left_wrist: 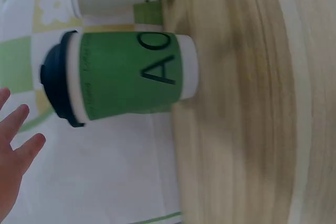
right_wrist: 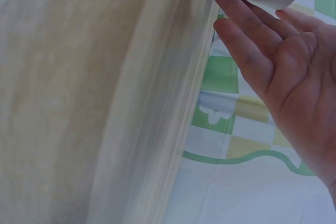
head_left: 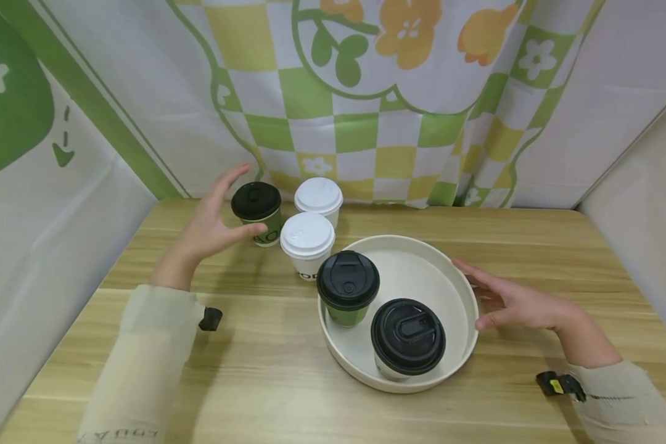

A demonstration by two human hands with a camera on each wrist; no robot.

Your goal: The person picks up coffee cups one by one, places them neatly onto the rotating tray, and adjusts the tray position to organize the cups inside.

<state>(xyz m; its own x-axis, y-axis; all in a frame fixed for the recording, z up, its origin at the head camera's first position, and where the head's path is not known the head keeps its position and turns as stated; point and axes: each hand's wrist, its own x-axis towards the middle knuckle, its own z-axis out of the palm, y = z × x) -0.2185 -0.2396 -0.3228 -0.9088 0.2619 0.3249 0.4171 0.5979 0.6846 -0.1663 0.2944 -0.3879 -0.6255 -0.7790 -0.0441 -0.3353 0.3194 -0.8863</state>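
My left hand [head_left: 209,227] is spread around the left side of a green paper cup with a black lid [head_left: 257,202], its thumb in front of the cup's side. In the left wrist view a gap shows between the fingertips and this upright green cup [left_wrist: 131,74]. My right hand [head_left: 518,303] rests its fingers along the right outer wall of a round cream tray [head_left: 422,268], palm turned toward it. Inside the tray stand a green cup with a black lid [head_left: 348,290] at the left and a white cup with a larger black lid [head_left: 408,338] in front.
Two white-lidded cups stand between the left green cup and the tray: one nearer [head_left: 308,237], one behind [head_left: 319,197]. All are on a wooden table [head_left: 266,370]. A checked, flowered curtain [head_left: 355,132] hangs along the back edge, with pale cloth walls at both sides.
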